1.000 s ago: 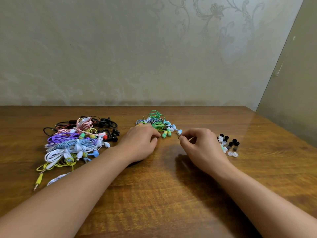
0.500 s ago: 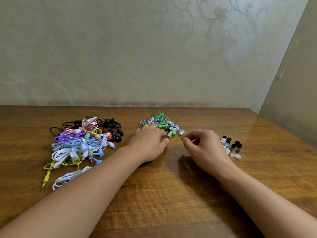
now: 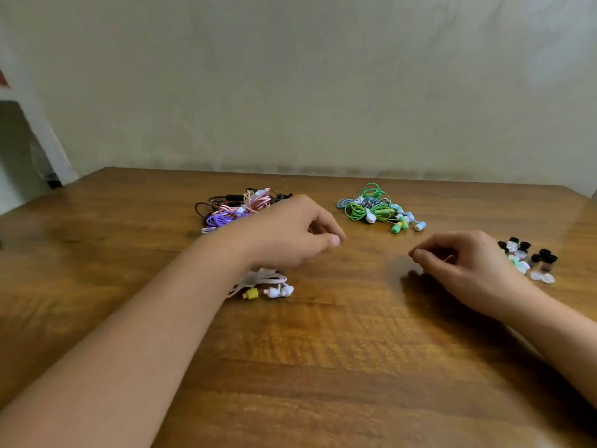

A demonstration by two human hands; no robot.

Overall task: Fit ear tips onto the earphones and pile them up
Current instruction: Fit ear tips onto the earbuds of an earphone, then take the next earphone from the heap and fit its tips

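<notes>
The wooden table (image 3: 323,367) is carrying everything. At its far left the big pile of earphones (image 3: 232,208) (black, pink and purple cords) is lying partly hidden behind the left hand. White cords from this pile are showing under the left wrist, and a white earbud (image 3: 278,291) and a yellow earbud (image 3: 250,293) are lying at their end, the white one with its long axis across the table, its tip pointing right. The smaller green and blue pile of earphones (image 3: 374,208) is lying further right at the far middle, its earbuds spreading toward the right front. The loose ear tips (image 3: 529,258), black and clear, are lying in a group just behind the right hand. The left hand (image 3: 287,234) is hovering above the table with loosely curled fingers, holding nothing I can see. The right hand (image 3: 465,263) is resting on the table, fingers curled with the thumb near the forefinger; I cannot tell if something small is pinched there.
</notes>
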